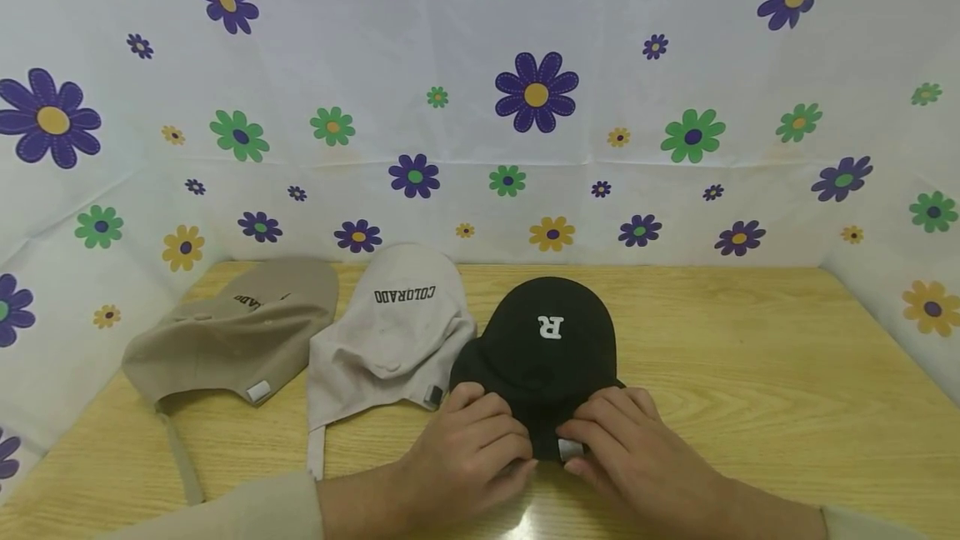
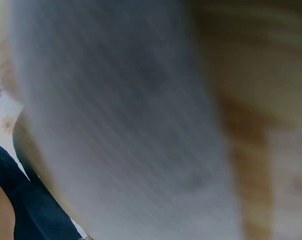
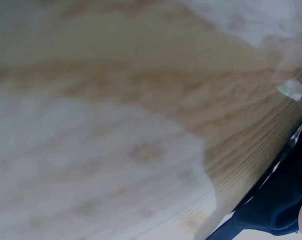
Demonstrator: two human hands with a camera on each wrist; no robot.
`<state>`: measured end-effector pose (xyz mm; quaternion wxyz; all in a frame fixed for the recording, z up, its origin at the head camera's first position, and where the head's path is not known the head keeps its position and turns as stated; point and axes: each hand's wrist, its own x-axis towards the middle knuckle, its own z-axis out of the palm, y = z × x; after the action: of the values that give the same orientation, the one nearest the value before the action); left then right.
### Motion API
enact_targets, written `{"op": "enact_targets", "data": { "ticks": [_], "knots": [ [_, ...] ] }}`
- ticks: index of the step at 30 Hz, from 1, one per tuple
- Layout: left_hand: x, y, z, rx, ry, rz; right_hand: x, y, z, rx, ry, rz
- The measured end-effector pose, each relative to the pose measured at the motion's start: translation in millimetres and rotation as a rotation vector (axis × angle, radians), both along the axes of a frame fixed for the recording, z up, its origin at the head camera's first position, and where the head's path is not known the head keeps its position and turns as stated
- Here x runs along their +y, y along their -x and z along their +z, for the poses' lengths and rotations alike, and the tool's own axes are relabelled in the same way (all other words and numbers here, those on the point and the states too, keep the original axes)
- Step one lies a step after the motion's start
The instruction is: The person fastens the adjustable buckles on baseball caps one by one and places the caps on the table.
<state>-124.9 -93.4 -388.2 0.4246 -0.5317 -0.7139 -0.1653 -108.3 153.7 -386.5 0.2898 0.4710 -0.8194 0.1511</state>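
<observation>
A white flower-print cloth (image 1: 442,32) rises behind the wood-grain table (image 1: 750,357) and down its sides, running from nine o'clock through twelve to three. Three baseball caps lie on the table. The tan cap (image 1: 232,340) is farthest toward nine o'clock; next comes the pale grey cap (image 1: 405,327), its outline meeting the tan one's in the head view; whether they touch is unclear. The black cap (image 1: 555,373) lies just beside the pale grey one, at about three o'clock from it.

At the black cap's seven o'clock, the left hand (image 1: 468,448) has its fingers curled closed on the near edge. At its five o'clock, the right hand (image 1: 637,448) pinches the same edge, fingers bent above and thumb below. The wrist views are too blurred to show either grip. A beige sleeve (image 1: 262,507) covers the left forearm.

A strap (image 1: 178,457) trails toward six o'clock from the tan cap. Dark COLORADO lettering (image 1: 405,295) marks the pale grey crown, and a white R (image 1: 551,327) the black one. A small whitish tag (image 1: 570,449) shows beside the right fingertips.
</observation>
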Motion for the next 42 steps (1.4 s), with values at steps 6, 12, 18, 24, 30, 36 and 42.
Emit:
{"op": "enact_targets", "data": {
  "ticks": [6,12,18,24,30,36,42],
  "knots": [
    [1,0.3,0.0,0.007,0.003,-0.013,-1,-0.3,0.1,0.007,0.005,0.005],
    [1,0.5,-0.8,0.007,0.002,-0.018,-1,-0.5,0.6,0.003,0.006,0.010],
    [0,0.0,-0.9,-0.007,0.006,-0.023,-2,-1.0,1.3,0.004,0.005,0.019],
    [0,-0.6,-1.2,-0.008,0.015,-0.018,-4,-0.7,0.3,0.004,0.000,0.022],
    [-1,-1.3,-2.1,-0.022,0.021,-0.014,-6,-0.2,-1.2,0.013,-0.001,0.024],
    [-1,-1.5,-3.5,-0.034,0.030,-0.012,-9,0.9,-1.9,0.065,0.020,0.041],
    [0,-1.2,-3.8,-0.019,0.027,-0.011,-11,1.3,-1.8,0.086,0.033,0.039]
  ]
}}
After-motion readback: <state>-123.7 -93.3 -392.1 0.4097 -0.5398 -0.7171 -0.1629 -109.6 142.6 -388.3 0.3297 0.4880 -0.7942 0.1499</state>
